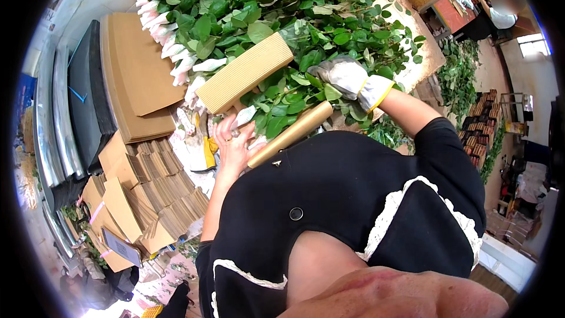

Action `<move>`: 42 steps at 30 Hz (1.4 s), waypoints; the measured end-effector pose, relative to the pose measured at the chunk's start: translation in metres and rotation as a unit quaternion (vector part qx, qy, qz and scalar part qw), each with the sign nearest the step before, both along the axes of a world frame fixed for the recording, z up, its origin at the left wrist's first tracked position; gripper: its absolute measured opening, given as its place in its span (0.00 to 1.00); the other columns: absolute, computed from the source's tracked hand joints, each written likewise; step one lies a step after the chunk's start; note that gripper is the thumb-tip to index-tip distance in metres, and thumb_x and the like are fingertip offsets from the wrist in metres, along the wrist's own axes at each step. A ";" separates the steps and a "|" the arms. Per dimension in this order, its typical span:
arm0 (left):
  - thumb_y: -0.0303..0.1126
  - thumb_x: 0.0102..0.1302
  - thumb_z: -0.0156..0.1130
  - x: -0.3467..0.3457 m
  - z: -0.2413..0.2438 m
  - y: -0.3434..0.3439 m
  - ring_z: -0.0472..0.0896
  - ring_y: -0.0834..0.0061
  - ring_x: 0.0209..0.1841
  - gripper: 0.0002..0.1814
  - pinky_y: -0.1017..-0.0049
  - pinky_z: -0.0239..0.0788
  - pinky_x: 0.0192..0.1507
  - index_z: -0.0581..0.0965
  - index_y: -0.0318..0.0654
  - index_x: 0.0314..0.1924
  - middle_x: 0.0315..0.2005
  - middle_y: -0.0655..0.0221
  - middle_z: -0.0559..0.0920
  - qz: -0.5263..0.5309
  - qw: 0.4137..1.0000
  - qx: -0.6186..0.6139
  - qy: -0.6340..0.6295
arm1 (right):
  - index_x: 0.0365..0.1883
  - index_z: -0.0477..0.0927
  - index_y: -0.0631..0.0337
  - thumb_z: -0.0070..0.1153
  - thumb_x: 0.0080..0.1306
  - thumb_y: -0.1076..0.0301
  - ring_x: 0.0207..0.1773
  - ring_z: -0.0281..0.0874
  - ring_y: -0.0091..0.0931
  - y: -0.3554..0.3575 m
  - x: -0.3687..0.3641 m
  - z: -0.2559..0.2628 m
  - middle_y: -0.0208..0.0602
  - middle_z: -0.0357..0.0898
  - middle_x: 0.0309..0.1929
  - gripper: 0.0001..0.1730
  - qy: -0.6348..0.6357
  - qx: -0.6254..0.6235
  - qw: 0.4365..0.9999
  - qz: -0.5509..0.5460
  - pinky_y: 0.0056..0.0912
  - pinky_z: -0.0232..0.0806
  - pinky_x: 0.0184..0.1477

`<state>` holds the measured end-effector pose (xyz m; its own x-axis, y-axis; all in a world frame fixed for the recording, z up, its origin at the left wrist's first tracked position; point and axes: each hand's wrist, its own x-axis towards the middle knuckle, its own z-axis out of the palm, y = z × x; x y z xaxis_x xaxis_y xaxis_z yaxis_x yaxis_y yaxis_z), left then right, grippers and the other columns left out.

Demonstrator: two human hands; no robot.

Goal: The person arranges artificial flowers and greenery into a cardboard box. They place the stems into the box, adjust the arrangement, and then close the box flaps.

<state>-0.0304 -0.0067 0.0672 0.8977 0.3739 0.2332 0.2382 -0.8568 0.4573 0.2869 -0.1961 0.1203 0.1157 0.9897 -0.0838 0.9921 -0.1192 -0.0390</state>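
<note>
My bare left hand (234,141), with a ring on one finger, is at the flower-head end of a leafy bunch (279,115). Its fingers are spread beside a flower head in white netting (243,117), and whether they grip it is unclear. On the stem side, my right hand (344,79) wears a white and grey work glove with yellow trim. It lies against the leaves, its fingertips partly hidden. Between my hands a strip of corrugated cardboard (245,73) lies tilted across the foliage. A rolled brown sheet or tube (291,134) rests along the near side, against my black top.
Netted flowers with leafy stems (265,4) are heaped at the far side. A spare work glove (204,148) lies left, near stacked cardboard sheets (137,62) and folded cardboard pieces (154,181). Another person (503,15) works at the upper right. Greenery (459,75) lies at right.
</note>
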 end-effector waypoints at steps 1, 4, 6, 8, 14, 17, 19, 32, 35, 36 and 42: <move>0.46 0.41 0.80 0.004 0.005 0.005 0.63 0.49 0.65 0.32 0.52 0.54 0.67 0.83 0.45 0.49 0.62 0.51 0.66 -0.025 0.998 0.047 -0.035 | 0.53 0.77 0.51 0.52 0.61 0.67 0.49 0.80 0.38 0.002 0.000 0.005 0.37 0.81 0.49 0.20 -0.020 -0.007 1.000 0.007 0.41 0.73 0.50; 0.39 0.43 0.80 0.001 -0.026 0.016 0.67 0.51 0.66 0.28 0.58 0.60 0.67 0.83 0.39 0.46 0.65 0.54 0.69 -0.035 0.961 -0.272 -0.017 | 0.49 0.78 0.52 0.55 0.61 0.67 0.45 0.80 0.36 0.033 0.013 0.054 0.39 0.80 0.40 0.16 -0.058 0.004 0.998 0.017 0.40 0.74 0.48; 0.31 0.46 0.79 0.003 -0.031 0.010 0.71 0.54 0.64 0.24 0.64 0.65 0.64 0.82 0.35 0.45 0.64 0.55 0.70 -0.019 0.947 -0.316 -0.050 | 0.51 0.78 0.56 0.51 0.66 0.65 0.42 0.81 0.33 0.062 0.037 0.066 0.38 0.81 0.40 0.16 0.088 0.059 0.993 -0.057 0.36 0.74 0.45; 0.27 0.50 0.76 0.000 -0.043 0.003 0.71 0.55 0.65 0.20 0.64 0.66 0.63 0.82 0.34 0.44 0.63 0.55 0.70 -0.001 0.945 -0.319 -0.076 | 0.47 0.77 0.61 0.49 0.69 0.64 0.37 0.80 0.30 0.097 0.077 0.053 0.36 0.79 0.36 0.13 0.114 0.336 0.932 0.069 0.30 0.72 0.37; 0.22 0.54 0.71 0.007 -0.040 0.000 0.72 0.57 0.63 0.17 0.68 0.76 0.51 0.81 0.36 0.45 0.63 0.56 0.69 -0.021 0.944 -0.317 -0.085 | 0.44 0.80 0.53 0.56 0.58 0.68 0.35 0.83 0.41 0.198 0.110 -0.004 0.40 0.83 0.33 0.15 -0.135 0.106 0.984 -0.038 0.46 0.75 0.35; 0.23 0.53 0.71 0.002 -0.049 0.002 0.71 0.56 0.62 0.24 0.65 0.71 0.57 0.77 0.37 0.52 0.62 0.55 0.70 -0.012 0.953 -0.291 -0.083 | 0.42 0.81 0.50 0.53 0.59 0.68 0.38 0.83 0.40 0.212 0.071 0.081 0.42 0.84 0.37 0.13 -0.124 0.236 0.960 -0.080 0.44 0.76 0.38; 0.24 0.53 0.72 0.008 -0.045 0.006 0.70 0.55 0.63 0.30 0.63 0.67 0.62 0.74 0.38 0.57 0.61 0.55 0.71 -0.006 0.960 -0.266 -0.087 | 0.24 0.80 0.55 0.58 0.56 0.65 0.33 0.82 0.38 0.212 0.075 0.105 0.44 0.81 0.31 0.05 -0.173 0.226 0.957 -0.064 0.45 0.73 0.33; 0.28 0.48 0.72 0.008 -0.042 0.005 0.68 0.52 0.64 0.38 0.60 0.60 0.66 0.68 0.39 0.61 0.61 0.57 0.71 -0.004 0.972 -0.219 -0.081 | 0.46 0.81 0.48 0.52 0.61 0.71 0.54 0.80 0.37 0.244 0.061 0.070 0.39 0.84 0.48 0.15 -0.168 0.217 0.962 -0.020 0.43 0.72 0.54; 0.27 0.50 0.70 0.008 -0.046 0.004 0.68 0.53 0.64 0.37 0.61 0.59 0.67 0.68 0.39 0.62 0.61 0.55 0.71 -0.015 0.972 -0.220 -0.084 | 0.34 0.79 0.58 0.47 0.63 0.64 0.37 0.83 0.42 0.250 0.109 0.070 0.47 0.83 0.32 0.10 -0.120 0.155 0.979 -0.052 0.48 0.73 0.38; 0.28 0.49 0.70 0.007 -0.045 0.004 0.68 0.53 0.64 0.37 0.61 0.58 0.67 0.68 0.39 0.62 0.61 0.55 0.71 -0.015 0.973 -0.217 -0.080 | 0.36 0.79 0.58 0.46 0.64 0.63 0.37 0.83 0.43 0.250 0.110 0.080 0.47 0.83 0.32 0.11 -0.124 0.182 0.974 -0.048 0.47 0.73 0.39; 0.28 0.49 0.71 0.010 -0.047 0.008 0.68 0.51 0.63 0.42 0.60 0.59 0.66 0.64 0.39 0.65 0.61 0.54 0.72 -0.013 0.975 -0.210 -0.072 | 0.34 0.79 0.56 0.52 0.62 0.67 0.31 0.82 0.43 0.232 0.122 0.135 0.48 0.81 0.30 0.06 -0.160 0.231 0.955 -0.092 0.50 0.71 0.33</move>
